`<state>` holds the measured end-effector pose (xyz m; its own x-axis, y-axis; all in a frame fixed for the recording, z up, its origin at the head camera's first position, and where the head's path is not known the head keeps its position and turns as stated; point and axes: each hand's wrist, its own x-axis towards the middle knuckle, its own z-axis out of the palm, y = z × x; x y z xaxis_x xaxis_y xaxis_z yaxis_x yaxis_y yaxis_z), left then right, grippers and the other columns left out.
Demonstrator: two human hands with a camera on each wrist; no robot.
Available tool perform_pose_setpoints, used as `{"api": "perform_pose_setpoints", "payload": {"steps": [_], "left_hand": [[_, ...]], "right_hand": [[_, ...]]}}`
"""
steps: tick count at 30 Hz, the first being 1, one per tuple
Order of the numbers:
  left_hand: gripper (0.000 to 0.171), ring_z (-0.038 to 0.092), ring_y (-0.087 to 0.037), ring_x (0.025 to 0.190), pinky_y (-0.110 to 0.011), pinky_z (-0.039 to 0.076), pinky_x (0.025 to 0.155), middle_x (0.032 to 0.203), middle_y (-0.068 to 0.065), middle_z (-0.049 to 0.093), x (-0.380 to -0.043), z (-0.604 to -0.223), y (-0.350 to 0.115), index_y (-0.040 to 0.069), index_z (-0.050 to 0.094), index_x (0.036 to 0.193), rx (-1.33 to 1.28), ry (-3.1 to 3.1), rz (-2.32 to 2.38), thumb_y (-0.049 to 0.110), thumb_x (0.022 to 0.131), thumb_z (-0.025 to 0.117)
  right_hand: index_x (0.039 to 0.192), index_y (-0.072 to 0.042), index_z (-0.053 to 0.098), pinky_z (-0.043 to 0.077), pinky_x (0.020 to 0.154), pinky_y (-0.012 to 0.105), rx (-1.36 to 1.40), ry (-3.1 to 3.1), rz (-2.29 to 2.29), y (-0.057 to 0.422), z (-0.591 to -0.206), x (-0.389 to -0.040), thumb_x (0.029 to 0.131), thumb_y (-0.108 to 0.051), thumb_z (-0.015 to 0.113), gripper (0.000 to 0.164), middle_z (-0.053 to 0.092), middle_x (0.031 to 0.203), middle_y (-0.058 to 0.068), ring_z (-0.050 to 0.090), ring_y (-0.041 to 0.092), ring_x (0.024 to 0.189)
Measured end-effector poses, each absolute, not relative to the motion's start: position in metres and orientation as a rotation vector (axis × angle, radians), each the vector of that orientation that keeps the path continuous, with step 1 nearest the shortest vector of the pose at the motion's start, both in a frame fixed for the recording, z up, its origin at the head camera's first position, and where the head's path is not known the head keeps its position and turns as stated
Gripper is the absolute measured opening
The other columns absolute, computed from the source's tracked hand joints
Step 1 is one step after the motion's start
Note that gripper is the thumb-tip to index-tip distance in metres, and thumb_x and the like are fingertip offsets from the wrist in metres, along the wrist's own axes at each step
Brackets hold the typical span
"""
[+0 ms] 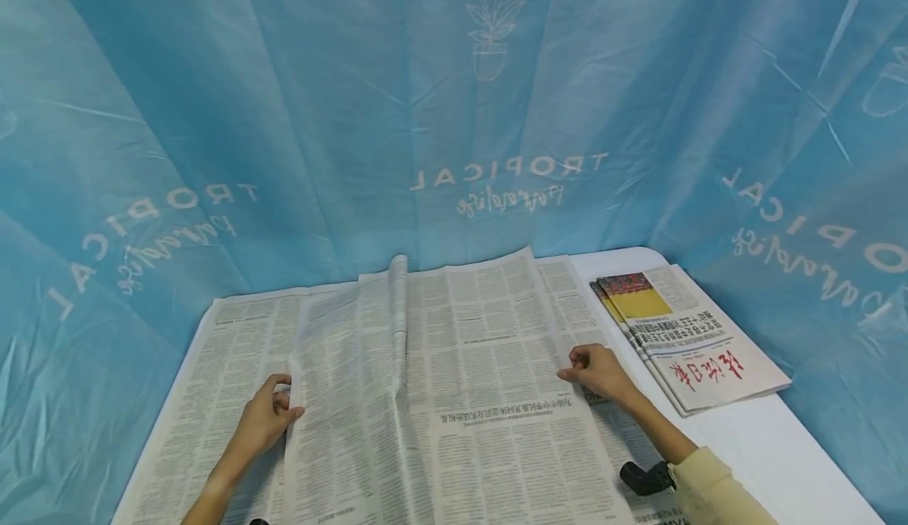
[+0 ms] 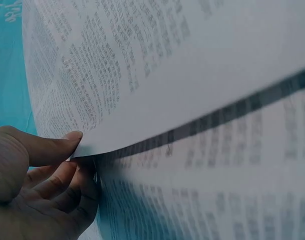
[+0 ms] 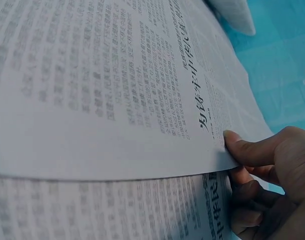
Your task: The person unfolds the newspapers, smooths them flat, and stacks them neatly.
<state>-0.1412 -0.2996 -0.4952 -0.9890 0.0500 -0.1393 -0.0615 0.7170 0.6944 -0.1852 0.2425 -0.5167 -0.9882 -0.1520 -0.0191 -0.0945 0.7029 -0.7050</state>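
An open newspaper sheet (image 1: 496, 351) spans the space between both hands, with a raised fold standing up along its middle. My left hand (image 1: 266, 415) pinches the sheet's left edge between thumb and fingers; the left wrist view shows the thumb (image 2: 52, 150) on top of the paper. At the opposite edge, my right hand (image 1: 599, 371) pinches the sheet, thumb (image 3: 247, 150) above and curled fingers below. Under it lies another spread newspaper (image 1: 213, 375), showing at left and right. In both wrist views a dark gap runs beneath the lifted edge.
A stack of folded newspapers (image 1: 698, 336) with red lettering lies at the right of the white table (image 1: 773, 446). Blue printed curtains (image 1: 340, 115) hang close behind the table and along both sides. A black wrist device (image 1: 645, 478) sits by the right sleeve.
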Motion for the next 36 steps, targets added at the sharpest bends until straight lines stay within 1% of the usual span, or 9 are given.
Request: {"api": "perform_pose_setpoints", "payload": {"steps": [5, 8, 12, 17, 23, 26, 28, 32, 36], "left_hand": [[0.056, 0.047, -0.014, 0.063, -0.026, 0.041, 0.058, 0.078, -0.009, 0.056, -0.140, -0.498, -0.309, -0.016, 0.036, 0.131, -0.027, 2.802, 1.089, -0.003, 0.087, 0.067], [0.056, 0.053, -0.016, 0.067, -0.027, 0.044, 0.059, 0.080, -0.012, 0.059, -0.140, -0.499, -0.314, -0.016, 0.038, 0.130, -0.033, 2.836, 1.067, -0.005, 0.085, 0.068], [0.055, 0.062, -0.024, 0.074, -0.030, 0.047, 0.060, 0.083, -0.015, 0.060, -0.140, -0.498, -0.321, -0.016, 0.039, 0.129, -0.046, 2.863, 1.041, -0.006, 0.084, 0.069], [0.055, 0.066, -0.033, 0.079, -0.033, 0.050, 0.061, 0.083, -0.016, 0.060, -0.138, -0.497, -0.333, -0.016, 0.039, 0.129, -0.049, 2.895, 1.003, -0.006, 0.084, 0.069], [0.057, 0.067, -0.043, 0.086, -0.038, 0.054, 0.063, 0.086, -0.022, 0.061, -0.136, -0.496, -0.350, -0.015, 0.037, 0.132, -0.065, 2.931, 0.940, -0.006, 0.084, 0.067], [0.058, 0.066, -0.044, 0.087, -0.039, 0.053, 0.063, 0.087, -0.022, 0.061, -0.135, -0.494, -0.356, -0.014, 0.036, 0.133, -0.067, 2.923, 0.927, -0.006, 0.085, 0.066], [0.058, 0.066, -0.042, 0.085, -0.038, 0.052, 0.062, 0.085, -0.021, 0.061, -0.135, -0.494, -0.360, -0.014, 0.035, 0.134, -0.059, 2.930, 0.906, -0.006, 0.085, 0.066], [0.060, 0.065, -0.042, 0.084, -0.038, 0.051, 0.060, 0.087, -0.026, 0.063, -0.135, -0.494, -0.369, -0.014, 0.033, 0.134, -0.055, 2.940, 0.861, -0.007, 0.084, 0.065], [0.059, 0.064, -0.044, 0.082, -0.043, 0.051, 0.061, 0.087, -0.030, 0.063, -0.134, -0.496, -0.380, -0.015, 0.033, 0.133, -0.091, 2.958, 0.819, -0.007, 0.083, 0.065]], "right_hand": [[0.071, -0.008, 0.054, 0.030, 0.051, 0.025, -0.187, 2.855, -1.131, 0.250, -0.517, -0.185, 0.083, -0.017, 0.078, 0.028, 0.042, 0.056, -0.004, 0.031, 0.008, 0.050], [0.071, -0.009, 0.053, 0.031, 0.052, 0.026, -0.174, 2.866, -1.110, 0.256, -0.516, -0.185, 0.083, -0.017, 0.078, 0.029, 0.041, 0.057, -0.004, 0.032, 0.009, 0.050], [0.071, -0.009, 0.053, 0.031, 0.052, 0.028, -0.152, 2.869, -1.077, 0.262, -0.514, -0.183, 0.083, -0.017, 0.077, 0.029, 0.041, 0.057, -0.003, 0.033, 0.011, 0.052], [0.071, -0.008, 0.053, 0.031, 0.050, 0.027, -0.158, 2.896, -1.056, 0.269, -0.512, -0.183, 0.083, -0.017, 0.078, 0.029, 0.043, 0.056, -0.003, 0.034, 0.010, 0.050], [0.069, -0.010, 0.052, 0.030, 0.048, 0.026, -0.162, 2.900, -1.077, 0.277, -0.514, -0.184, 0.082, -0.020, 0.078, 0.031, 0.041, 0.057, -0.004, 0.033, 0.009, 0.049], [0.068, -0.011, 0.051, 0.031, 0.046, 0.026, -0.201, 2.926, -1.101, 0.279, -0.513, -0.183, 0.080, -0.019, 0.079, 0.031, 0.043, 0.057, -0.004, 0.035, 0.009, 0.049], [0.068, -0.010, 0.052, 0.031, 0.047, 0.026, -0.197, 2.936, -1.101, 0.280, -0.513, -0.183, 0.079, -0.019, 0.079, 0.031, 0.044, 0.057, -0.003, 0.036, 0.010, 0.049], [0.069, -0.009, 0.052, 0.030, 0.048, 0.026, -0.142, 2.923, -1.058, 0.282, -0.510, -0.184, 0.081, -0.018, 0.078, 0.030, 0.043, 0.057, -0.003, 0.035, 0.010, 0.049], [0.071, -0.009, 0.052, 0.030, 0.048, 0.026, -0.112, 2.904, -1.012, 0.286, -0.509, -0.184, 0.083, -0.021, 0.077, 0.031, 0.042, 0.057, -0.004, 0.035, 0.011, 0.049]]}}
